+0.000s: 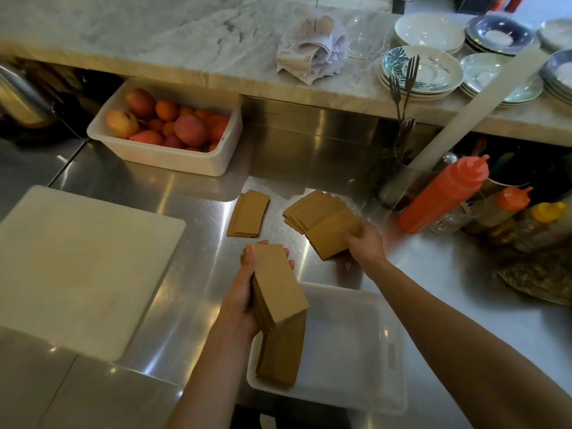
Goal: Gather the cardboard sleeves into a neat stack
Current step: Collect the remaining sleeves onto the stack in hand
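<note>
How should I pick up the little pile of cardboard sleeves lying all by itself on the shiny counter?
Come from above and pinch the little pile across its two long edges, near the middle, thumb one side, fingers the other. It lies flat on the steel counter, narrow and slightly fanned, so that squeeze should also square it.

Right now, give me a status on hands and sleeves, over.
Left hand grips a stack. Right hand pinches the fanned sleeves on the counter. Small pile loose beyond, more in the tray. Nothing blocking.
</note>
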`<move>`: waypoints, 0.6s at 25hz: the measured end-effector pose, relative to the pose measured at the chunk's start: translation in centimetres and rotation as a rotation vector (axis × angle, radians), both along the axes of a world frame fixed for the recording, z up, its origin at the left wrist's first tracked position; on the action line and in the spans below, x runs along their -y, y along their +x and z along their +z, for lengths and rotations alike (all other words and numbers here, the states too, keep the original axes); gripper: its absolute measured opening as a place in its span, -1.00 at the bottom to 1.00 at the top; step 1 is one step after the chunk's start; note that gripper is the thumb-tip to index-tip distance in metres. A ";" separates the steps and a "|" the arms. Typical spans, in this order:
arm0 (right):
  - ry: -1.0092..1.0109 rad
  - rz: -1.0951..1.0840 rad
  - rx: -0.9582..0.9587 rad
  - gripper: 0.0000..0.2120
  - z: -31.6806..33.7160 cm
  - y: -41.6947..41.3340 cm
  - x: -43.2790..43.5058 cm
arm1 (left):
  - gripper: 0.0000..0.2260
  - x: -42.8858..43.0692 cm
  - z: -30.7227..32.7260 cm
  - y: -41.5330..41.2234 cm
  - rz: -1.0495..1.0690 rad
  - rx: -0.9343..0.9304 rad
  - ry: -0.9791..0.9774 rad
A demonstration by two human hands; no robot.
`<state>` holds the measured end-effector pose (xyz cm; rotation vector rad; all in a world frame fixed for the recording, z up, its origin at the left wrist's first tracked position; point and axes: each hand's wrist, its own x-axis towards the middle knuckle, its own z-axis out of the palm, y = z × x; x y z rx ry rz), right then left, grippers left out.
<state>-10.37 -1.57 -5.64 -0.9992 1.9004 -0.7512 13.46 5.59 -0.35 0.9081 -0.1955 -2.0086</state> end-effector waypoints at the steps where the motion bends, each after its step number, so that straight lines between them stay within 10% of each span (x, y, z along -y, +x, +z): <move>1: 0.010 -0.001 0.041 -0.58 0.5 -0.4 -0.3 | -0.24 0.0 0.0 -0.1 -0.001 0.003 0.003; 15: -0.114 0.411 0.118 -0.73 15.5 -2.9 -3.8 | -0.18 0.7 2.4 -1.4 -0.114 0.081 -0.018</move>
